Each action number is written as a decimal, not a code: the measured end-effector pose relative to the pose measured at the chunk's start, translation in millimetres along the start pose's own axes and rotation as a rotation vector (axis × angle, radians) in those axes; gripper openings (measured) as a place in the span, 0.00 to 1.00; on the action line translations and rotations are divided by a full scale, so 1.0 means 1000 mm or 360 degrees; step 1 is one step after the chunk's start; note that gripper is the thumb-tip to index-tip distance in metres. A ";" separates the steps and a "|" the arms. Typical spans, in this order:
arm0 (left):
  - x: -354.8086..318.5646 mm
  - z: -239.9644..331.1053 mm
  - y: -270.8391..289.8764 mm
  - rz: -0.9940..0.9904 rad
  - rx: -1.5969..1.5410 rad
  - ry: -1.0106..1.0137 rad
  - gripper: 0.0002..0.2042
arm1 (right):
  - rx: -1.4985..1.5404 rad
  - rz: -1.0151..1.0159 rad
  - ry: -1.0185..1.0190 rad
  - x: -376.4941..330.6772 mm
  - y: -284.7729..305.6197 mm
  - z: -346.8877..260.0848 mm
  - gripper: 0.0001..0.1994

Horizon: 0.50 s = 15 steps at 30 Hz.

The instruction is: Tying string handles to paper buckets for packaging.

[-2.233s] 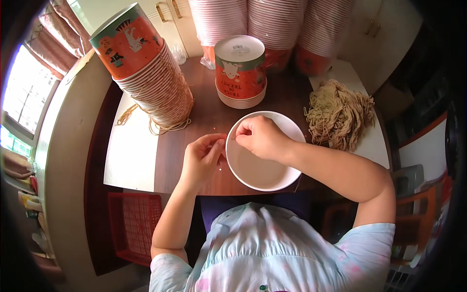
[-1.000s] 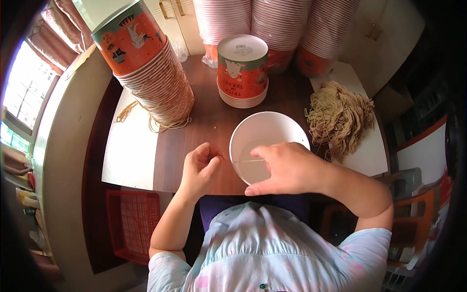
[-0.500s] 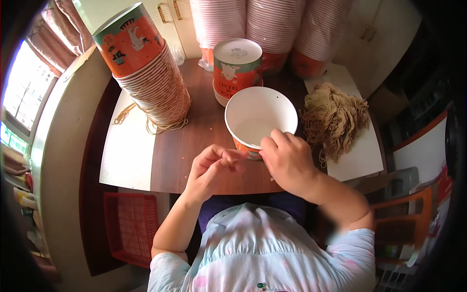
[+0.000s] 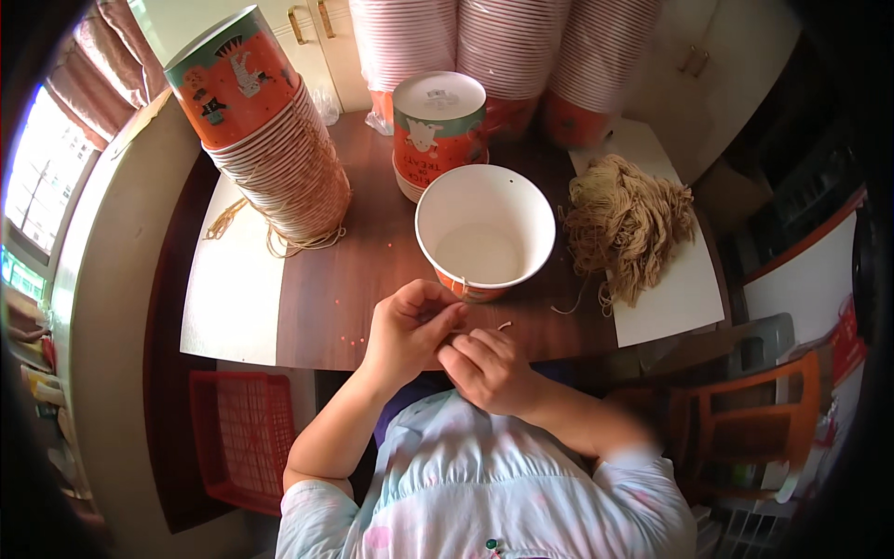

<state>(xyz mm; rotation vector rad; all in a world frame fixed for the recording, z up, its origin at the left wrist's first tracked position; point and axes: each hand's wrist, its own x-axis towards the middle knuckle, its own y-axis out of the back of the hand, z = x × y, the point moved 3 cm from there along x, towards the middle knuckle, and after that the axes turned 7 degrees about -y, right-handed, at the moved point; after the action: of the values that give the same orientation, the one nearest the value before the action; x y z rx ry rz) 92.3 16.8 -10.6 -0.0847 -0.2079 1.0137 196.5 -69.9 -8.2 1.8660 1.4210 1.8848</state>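
A white-lined paper bucket (image 4: 517, 210) with an orange printed outside stands upright on the table, its mouth tilted toward me. It has a small hole at the far side of the rim. At the near rim a thin tan cord (image 4: 465, 283) comes out of the wall. Just in front of the bucket, my left hand (image 4: 400, 331) is closed in a pinch on the cord. My right hand (image 4: 492, 371) is closed beside it, fingertips meeting the left's, with a short cord end showing above its knuckles. The cord between the fingers is mostly hidden.
A tangled heap of tan cords (image 4: 629, 228) lies at the right. At the left rises a tall stack of nested buckets (image 4: 279, 158) with cords hanging off. An upturned orange bucket (image 4: 416, 149) stands behind, before plastic-wrapped stacks (image 4: 512, 56). A red basket (image 4: 240, 438) sits below left.
My right hand has left the bucket's rim and come down toward me, joining my left hand. The cord at the near rim now shows. The view has shifted slightly.
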 end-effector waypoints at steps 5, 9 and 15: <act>-0.002 0.004 0.006 -0.0015 0.0086 -0.0184 0.06 | 0.0102 0.0059 -0.0237 0.023 0.040 0.000 0.08; -0.003 0.012 0.008 -0.0112 0.0379 -0.0206 0.09 | 0.0018 0.0023 -0.0318 0.044 0.059 0.028 0.13; -0.003 0.016 0.006 -0.0169 0.0524 -0.0151 0.13 | -0.0170 -0.0264 -0.0002 0.048 0.038 0.044 0.13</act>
<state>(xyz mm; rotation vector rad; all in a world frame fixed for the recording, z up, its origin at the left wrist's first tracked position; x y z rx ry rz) 82.1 16.9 3.2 0.2721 -0.1282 0.9347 241.3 -36.5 42.6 1.6471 1.3974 1.8414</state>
